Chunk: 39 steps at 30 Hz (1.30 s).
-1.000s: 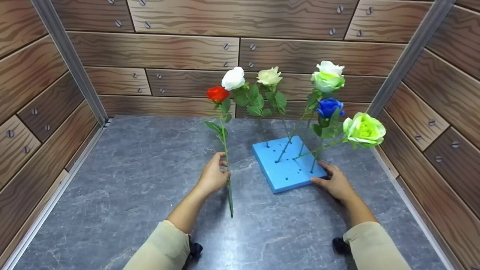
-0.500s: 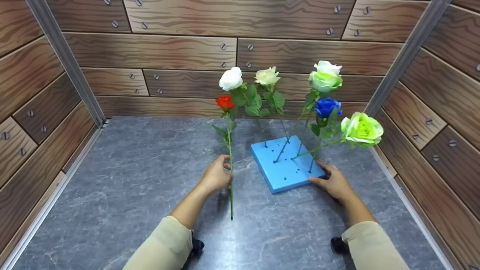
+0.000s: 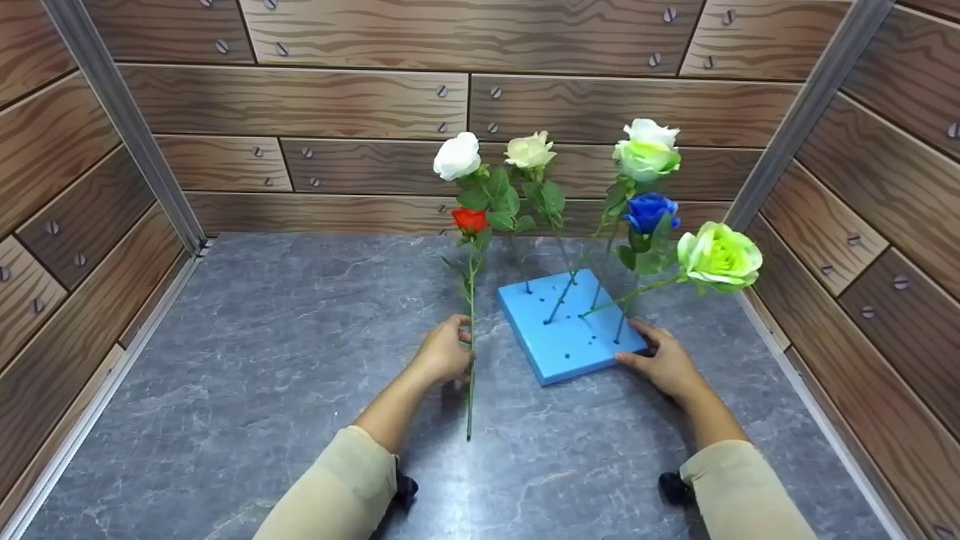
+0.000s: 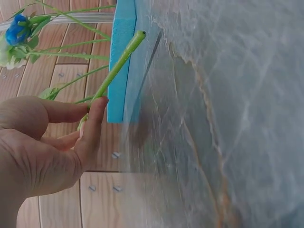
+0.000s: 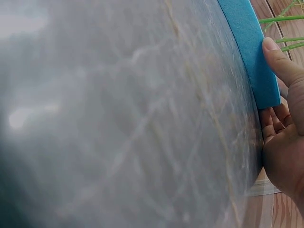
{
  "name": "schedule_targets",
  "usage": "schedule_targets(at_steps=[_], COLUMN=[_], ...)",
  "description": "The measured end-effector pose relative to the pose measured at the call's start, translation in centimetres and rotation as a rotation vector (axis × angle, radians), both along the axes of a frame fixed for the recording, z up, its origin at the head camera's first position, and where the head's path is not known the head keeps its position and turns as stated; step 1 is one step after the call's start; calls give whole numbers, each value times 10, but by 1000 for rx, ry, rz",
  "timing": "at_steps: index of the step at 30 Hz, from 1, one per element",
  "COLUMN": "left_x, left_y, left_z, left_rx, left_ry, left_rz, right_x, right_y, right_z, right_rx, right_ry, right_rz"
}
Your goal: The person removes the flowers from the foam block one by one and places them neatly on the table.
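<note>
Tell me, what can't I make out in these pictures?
Head view: the lower ends of the standing stems, hidden inside the blue block.
Left wrist view: the bloom of the red rose, whose stem runs behind the left hand.
Left wrist view: which rose the pale bloom is; the left edge cuts it off.
Right wrist view: most fingertips of the right hand, behind the block; the right edge also cuts off the stems.

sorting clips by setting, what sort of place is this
Probably a staged tabletop booth rather than an ordinary room: wood-patterned panels on three sides, grey corner posts where they meet, and a marble-patterned tabletop.
</note>
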State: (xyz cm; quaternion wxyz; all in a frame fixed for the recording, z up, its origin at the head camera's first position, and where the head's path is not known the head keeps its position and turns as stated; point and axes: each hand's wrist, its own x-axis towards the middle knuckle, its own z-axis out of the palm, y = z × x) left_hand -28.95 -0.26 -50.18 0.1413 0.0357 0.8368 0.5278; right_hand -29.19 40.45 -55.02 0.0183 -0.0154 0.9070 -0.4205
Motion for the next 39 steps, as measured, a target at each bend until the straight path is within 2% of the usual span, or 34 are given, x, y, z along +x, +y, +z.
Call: schedule_targets(at_steps=[7,14,21,29,33,39], left_x=[-2,-5,-5,-6,-6,-7], left_y=[4,8,16,21,22,23], left_z=[-4,-8,-9,-10,-11,-13], left_rx=[-30,-15,-46,-109,-112,-169], left_ry=[-4,-11,-28,-13,-27,-39], left_rz=[-17,-39,-11,10,-5,-37], right_x=[0,-1,0,0,0,2], right_y=[-1,-2,-2,-1,0,0], right_z=[0,1,1,0,0,0], right_rx=[13,-1,-1,-5,-4,-4], right_ry=[6,6,-3,-3,5,4], right_rz=[7,9,7,6,4,0])
